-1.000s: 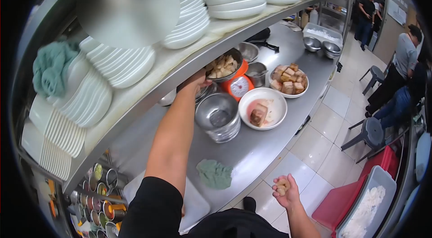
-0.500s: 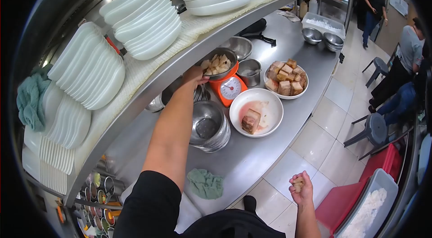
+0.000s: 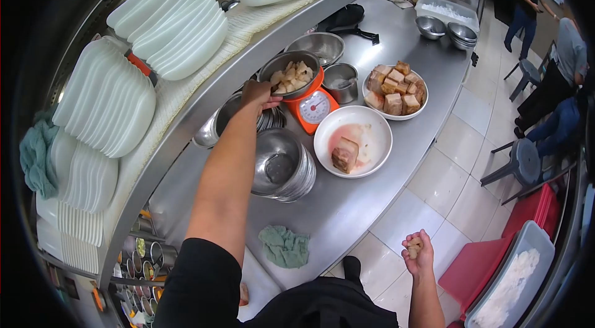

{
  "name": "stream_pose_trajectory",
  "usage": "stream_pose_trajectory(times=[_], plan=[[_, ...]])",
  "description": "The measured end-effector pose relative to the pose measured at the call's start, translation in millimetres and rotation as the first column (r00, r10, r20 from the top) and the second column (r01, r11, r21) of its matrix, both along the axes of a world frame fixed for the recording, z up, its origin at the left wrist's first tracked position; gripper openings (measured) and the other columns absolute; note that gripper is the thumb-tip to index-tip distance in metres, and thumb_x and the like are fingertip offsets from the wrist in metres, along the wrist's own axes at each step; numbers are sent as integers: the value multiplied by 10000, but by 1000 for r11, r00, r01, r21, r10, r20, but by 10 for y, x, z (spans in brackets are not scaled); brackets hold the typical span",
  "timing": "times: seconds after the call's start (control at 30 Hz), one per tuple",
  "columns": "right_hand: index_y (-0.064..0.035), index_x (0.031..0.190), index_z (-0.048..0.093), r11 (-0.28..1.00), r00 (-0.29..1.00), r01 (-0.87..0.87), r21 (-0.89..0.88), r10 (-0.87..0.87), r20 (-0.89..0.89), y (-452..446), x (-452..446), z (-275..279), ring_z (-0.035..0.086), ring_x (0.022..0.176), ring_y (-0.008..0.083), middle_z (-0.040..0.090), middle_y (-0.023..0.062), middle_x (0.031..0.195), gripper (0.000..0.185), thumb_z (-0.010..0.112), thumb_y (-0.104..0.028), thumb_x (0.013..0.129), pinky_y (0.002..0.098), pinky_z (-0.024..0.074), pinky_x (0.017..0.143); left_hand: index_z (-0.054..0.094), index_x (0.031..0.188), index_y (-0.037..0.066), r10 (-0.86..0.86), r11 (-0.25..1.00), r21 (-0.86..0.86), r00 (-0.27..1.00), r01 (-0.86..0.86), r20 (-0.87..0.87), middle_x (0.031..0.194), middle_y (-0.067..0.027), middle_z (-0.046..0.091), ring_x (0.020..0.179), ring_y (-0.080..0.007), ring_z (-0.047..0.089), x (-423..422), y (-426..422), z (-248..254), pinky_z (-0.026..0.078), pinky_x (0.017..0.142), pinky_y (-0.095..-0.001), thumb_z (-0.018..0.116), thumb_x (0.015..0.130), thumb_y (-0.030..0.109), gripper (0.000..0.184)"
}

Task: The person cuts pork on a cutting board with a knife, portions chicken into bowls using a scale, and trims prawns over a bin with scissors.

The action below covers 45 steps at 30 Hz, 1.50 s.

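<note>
My left hand grips the near-left rim of a steel bowl with pale cut pieces in it. The bowl sits over an orange dial scale; whether it rests fully on the scale I cannot tell. Out over the floor on the right, my right hand is closed around a few pale chunks. Beside the scale, a white bowl holds one block of meat in reddish liquid. Behind it, another white bowl is heaped with browned meat cubes.
Stacked steel bowls, a steel pot and an empty steel bowl stand near the scale. A green cloth lies at the front. White dishes fill the overhead shelf. Stools and people are at right.
The bowl in my left hand has shifted slightly left relative to the scale, showing more of its contents. My right hand still holds the pale chunks. My view has turned a little.
</note>
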State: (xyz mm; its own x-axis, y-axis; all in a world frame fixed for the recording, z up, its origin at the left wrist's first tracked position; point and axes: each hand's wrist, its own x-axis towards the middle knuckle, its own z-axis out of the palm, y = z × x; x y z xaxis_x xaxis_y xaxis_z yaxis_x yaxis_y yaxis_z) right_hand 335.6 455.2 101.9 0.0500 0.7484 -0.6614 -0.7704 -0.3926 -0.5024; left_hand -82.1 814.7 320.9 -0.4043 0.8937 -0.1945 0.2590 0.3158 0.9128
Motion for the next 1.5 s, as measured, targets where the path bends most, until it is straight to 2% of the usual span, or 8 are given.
stream_pose_trajectory(times=[0.27,0.47,0.77,0.93,1.0,1.07,1.33,1.5], plan=[[-124,871,555,1000,1000,10,-10,-10,23,-15,40,-26,591,726,180,588,43,824,271,569,-388,929,279,399,522,526,1156,-103,54,998,-26,960,-63,-274,881,-181,664,617,-218,688,141,-152,186,538,419,-293,528,889,198,402],[-123,871,550,999,999,34,-23,-34,27,-72,106,-97,591,729,177,586,41,821,275,563,-391,934,278,398,525,631,926,-72,50,993,-67,850,-99,-525,708,-130,664,513,-171,643,101,-130,245,467,359,-295,574,855,215,302],[-109,854,562,989,961,-32,147,-10,276,409,1,256,609,716,171,603,42,796,231,617,-321,924,259,425,495,641,877,-38,-40,990,-140,913,-19,-405,687,-109,654,481,-130,608,41,51,137,433,348,-249,570,883,204,253],[-27,850,643,788,457,-530,314,-47,888,1639,-423,1494,617,773,143,650,69,879,118,658,-142,870,283,464,562,653,906,-35,-78,981,-191,935,10,-347,681,-104,655,476,-128,601,140,-72,328,437,349,-249,531,898,210,273],[-21,892,679,474,346,-676,564,-472,811,2099,-884,2068,630,739,246,632,100,823,144,723,-115,793,320,496,674,663,1006,-11,-78,981,-196,926,4,-370,810,-150,689,658,-234,671,18,-54,267,546,525,-348,509,923,266,327],[-45,938,693,330,239,-797,505,-596,767,2513,-1277,2474,636,800,319,634,137,845,181,716,-110,771,380,513,716,660,1011,-11,-89,979,-204,923,11,-374,818,-153,688,668,-238,670,-47,-93,240,545,535,-351,511,921,265,327],[-58,1008,685,437,-449,-874,-213,-559,697,3752,-2405,2589,638,909,364,658,171,1026,234,631,-192,825,444,530,789,651,1034,-9,-125,976,-211,926,50,-357,850,-165,683,712,-258,665,-208,-239,160,539,578,-363,517,915,265,327],[-63,1025,673,238,-249,-968,-77,-887,389,4121,-2744,2288,635,954,365,686,180,971,262,632,-222,821,437,500,835,645,1048,-9,-139,975,-213,929,67,-344,871,-173,681,738,-270,662,-273,-304,112,536,604,-371,520,912,265,329]])
